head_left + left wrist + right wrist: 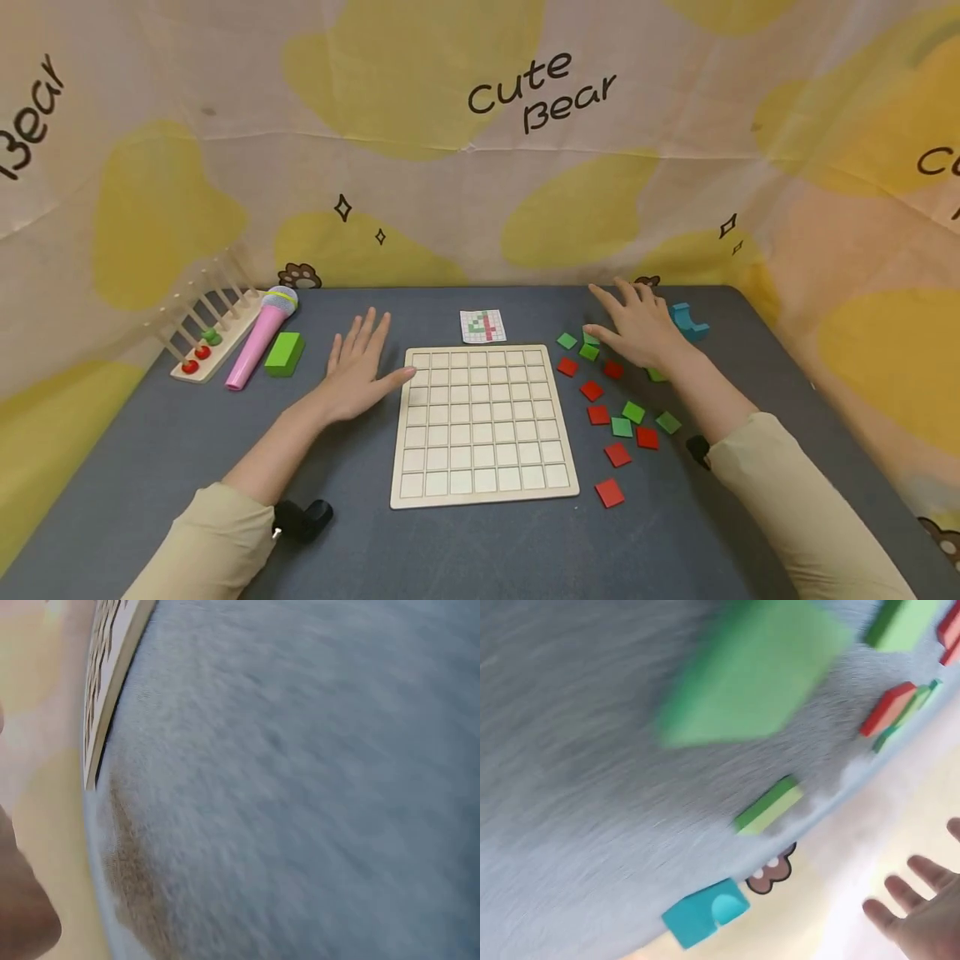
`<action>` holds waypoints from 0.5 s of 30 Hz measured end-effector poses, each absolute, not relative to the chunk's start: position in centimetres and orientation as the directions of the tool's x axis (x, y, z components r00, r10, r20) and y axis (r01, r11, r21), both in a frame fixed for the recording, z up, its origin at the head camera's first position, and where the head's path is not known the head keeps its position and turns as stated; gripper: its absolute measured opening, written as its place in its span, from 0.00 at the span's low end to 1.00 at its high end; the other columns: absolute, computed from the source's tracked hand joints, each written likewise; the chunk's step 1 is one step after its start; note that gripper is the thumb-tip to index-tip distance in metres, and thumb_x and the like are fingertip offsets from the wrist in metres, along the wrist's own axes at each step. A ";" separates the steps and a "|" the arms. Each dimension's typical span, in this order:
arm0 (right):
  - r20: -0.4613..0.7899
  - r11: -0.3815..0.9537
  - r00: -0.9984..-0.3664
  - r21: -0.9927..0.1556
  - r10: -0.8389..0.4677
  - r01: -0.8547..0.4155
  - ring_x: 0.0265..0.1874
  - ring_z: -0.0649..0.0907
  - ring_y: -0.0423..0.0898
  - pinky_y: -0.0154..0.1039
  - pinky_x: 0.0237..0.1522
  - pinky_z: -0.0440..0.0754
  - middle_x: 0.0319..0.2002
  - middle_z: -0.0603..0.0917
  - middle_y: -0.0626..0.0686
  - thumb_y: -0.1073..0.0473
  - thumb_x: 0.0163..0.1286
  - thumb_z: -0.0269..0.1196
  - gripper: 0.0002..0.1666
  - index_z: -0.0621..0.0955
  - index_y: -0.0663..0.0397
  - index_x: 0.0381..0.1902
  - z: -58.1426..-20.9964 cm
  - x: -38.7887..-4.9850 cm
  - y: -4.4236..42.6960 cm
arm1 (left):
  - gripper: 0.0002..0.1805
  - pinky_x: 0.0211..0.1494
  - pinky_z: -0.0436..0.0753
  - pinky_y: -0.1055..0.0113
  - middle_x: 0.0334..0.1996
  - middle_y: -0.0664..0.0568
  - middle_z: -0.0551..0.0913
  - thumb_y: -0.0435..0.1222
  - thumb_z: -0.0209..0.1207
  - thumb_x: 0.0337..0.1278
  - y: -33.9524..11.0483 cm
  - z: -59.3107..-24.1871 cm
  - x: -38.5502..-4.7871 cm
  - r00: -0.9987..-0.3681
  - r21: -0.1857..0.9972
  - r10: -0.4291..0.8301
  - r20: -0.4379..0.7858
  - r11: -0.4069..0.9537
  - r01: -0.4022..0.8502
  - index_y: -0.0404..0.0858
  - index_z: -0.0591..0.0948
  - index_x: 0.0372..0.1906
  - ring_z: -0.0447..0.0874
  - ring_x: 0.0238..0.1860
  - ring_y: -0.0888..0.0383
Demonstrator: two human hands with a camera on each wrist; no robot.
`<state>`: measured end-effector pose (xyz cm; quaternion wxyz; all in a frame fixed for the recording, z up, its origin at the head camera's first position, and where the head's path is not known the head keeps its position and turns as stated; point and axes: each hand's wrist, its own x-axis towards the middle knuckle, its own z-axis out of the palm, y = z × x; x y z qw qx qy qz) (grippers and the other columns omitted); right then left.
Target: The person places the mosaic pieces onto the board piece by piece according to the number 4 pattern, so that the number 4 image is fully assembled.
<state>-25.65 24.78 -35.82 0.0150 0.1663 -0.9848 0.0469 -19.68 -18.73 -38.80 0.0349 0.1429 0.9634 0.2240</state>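
Observation:
My left hand (356,375) is spread flat, its thumb over the left edge of the wooden grid board (480,429). Fingers extended, my right hand (637,325) hovers over the far end of the scattered tiles and holds nothing. Around and below it lie several red tiles (609,492) and several green tiles (633,412), to the right of the board. Behind the board is a small pattern card (482,327) with green and red squares. The right wrist view shows the right fingers (922,900) apart from the tiles; the left wrist view catches only part of the left hand (26,900).
A pink toy microphone (258,337) leans beside a pegged wooden rack (217,342) with red and green beads at the far left. Next to it lies a green block (285,354). A blue curved block (687,322) sits beyond my right wrist. A printed cloth hangs behind the table.

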 end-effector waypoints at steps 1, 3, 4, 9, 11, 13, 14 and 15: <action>0.034 0.939 -0.945 -0.103 -0.325 -0.327 0.72 0.56 0.75 0.75 0.66 0.58 0.76 0.53 0.67 0.33 0.74 0.50 0.44 0.53 0.43 0.79 -35.8 -26.0 24.6 | 0.54 0.76 0.33 0.32 0.81 0.41 0.31 0.65 0.49 0.64 -18.6 -38.8 -19.9 -0.951 0.470 0.310 -0.008 0.840 0.270 0.43 0.36 0.80 0.28 0.81 0.38; 0.015 0.936 -0.949 -0.159 -0.316 -0.314 0.71 0.58 0.74 0.73 0.65 0.61 0.75 0.55 0.67 0.38 0.76 0.51 0.41 0.56 0.46 0.79 -35.9 -26.6 24.4 | 0.55 0.77 0.35 0.33 0.81 0.40 0.34 0.61 0.53 0.64 -18.4 -39.0 -20.2 -0.936 0.523 0.352 -0.013 0.800 0.293 0.39 0.38 0.80 0.31 0.81 0.37; 0.006 0.932 -0.950 -0.192 -0.313 -0.308 0.71 0.59 0.74 0.73 0.65 0.62 0.74 0.56 0.67 0.41 0.76 0.52 0.39 0.57 0.48 0.78 -36.0 -26.9 24.3 | 0.55 0.78 0.37 0.34 0.81 0.39 0.35 0.60 0.55 0.63 -18.4 -39.1 -20.4 -0.928 0.548 0.371 -0.019 0.781 0.300 0.38 0.39 0.80 0.32 0.81 0.37; -0.034 0.889 -0.949 -0.361 -0.313 -0.281 0.68 0.66 0.69 0.67 0.65 0.68 0.70 0.63 0.69 0.53 0.76 0.55 0.30 0.67 0.59 0.70 -36.5 -28.2 24.3 | 0.57 0.78 0.48 0.36 0.81 0.40 0.46 0.55 0.65 0.55 -18.8 -39.8 -21.0 -0.903 0.614 0.426 -0.051 0.727 0.308 0.36 0.47 0.79 0.38 0.81 0.37; -0.054 0.874 -0.944 -0.398 -0.327 -0.280 0.65 0.70 0.67 0.65 0.63 0.70 0.66 0.67 0.69 0.56 0.76 0.55 0.26 0.70 0.62 0.67 -36.6 -28.5 24.4 | 0.59 0.78 0.50 0.36 0.80 0.41 0.50 0.55 0.69 0.49 -19.0 -40.2 -21.1 -0.893 0.617 0.446 -0.057 0.720 0.319 0.36 0.51 0.79 0.40 0.81 0.37; -0.074 0.859 -0.934 -0.423 -0.349 -0.287 0.62 0.73 0.66 0.63 0.62 0.73 0.62 0.72 0.69 0.60 0.74 0.56 0.23 0.73 0.64 0.63 -36.7 -28.7 24.5 | 0.61 0.77 0.50 0.35 0.80 0.40 0.52 0.54 0.74 0.42 -19.2 -40.5 -21.1 -0.878 0.627 0.475 -0.058 0.702 0.338 0.36 0.53 0.78 0.40 0.81 0.36; -0.086 0.854 -0.929 -0.431 -0.359 -0.290 0.61 0.74 0.65 0.62 0.61 0.73 0.60 0.74 0.69 0.61 0.74 0.57 0.22 0.74 0.65 0.62 -36.7 -28.7 24.6 | 0.63 0.77 0.49 0.34 0.80 0.41 0.52 0.53 0.75 0.39 -19.4 -40.7 -21.1 -0.871 0.636 0.487 -0.060 0.691 0.343 0.36 0.54 0.78 0.40 0.81 0.35; -0.097 0.850 -0.925 -0.439 -0.368 -0.292 0.60 0.75 0.65 0.62 0.61 0.74 0.59 0.76 0.69 0.62 0.73 0.57 0.21 0.75 0.65 0.60 -36.8 -28.8 24.7 | 0.64 0.77 0.48 0.33 0.80 0.41 0.52 0.53 0.77 0.36 -19.5 -40.8 -21.1 -0.864 0.644 0.499 -0.059 0.680 0.349 0.36 0.55 0.78 0.40 0.80 0.35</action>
